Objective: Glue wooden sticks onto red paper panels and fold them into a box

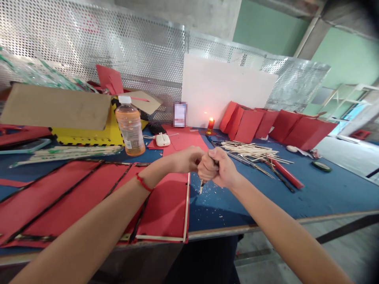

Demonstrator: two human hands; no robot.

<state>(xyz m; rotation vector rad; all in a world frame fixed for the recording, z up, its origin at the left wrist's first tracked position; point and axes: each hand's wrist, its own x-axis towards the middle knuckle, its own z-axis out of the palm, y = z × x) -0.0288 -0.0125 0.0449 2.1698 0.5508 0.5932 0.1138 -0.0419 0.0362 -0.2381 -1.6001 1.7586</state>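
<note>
Both my hands meet in fists above the blue table top (325, 189). My left hand (189, 159) is closed, with a red string on its wrist. My right hand (220, 167) is closed too, pressed against the left one. A thin pale wooden stick (201, 187) pokes down out of the fists, its tip near small wood shavings (213, 205) on the table. I cannot see which hand grips the stick's hidden upper part. Under my left forearm lies a red paper sheet (166, 209) edged with thin sticks.
A bottle of orange drink (130, 126) stands behind the red sheets. A pile of thin sticks (251, 152) lies to the right, a lit candle (210, 125) behind it. Folded red paper (266, 124) leans on a perforated metal wall. A cardboard box (56, 106) is at left.
</note>
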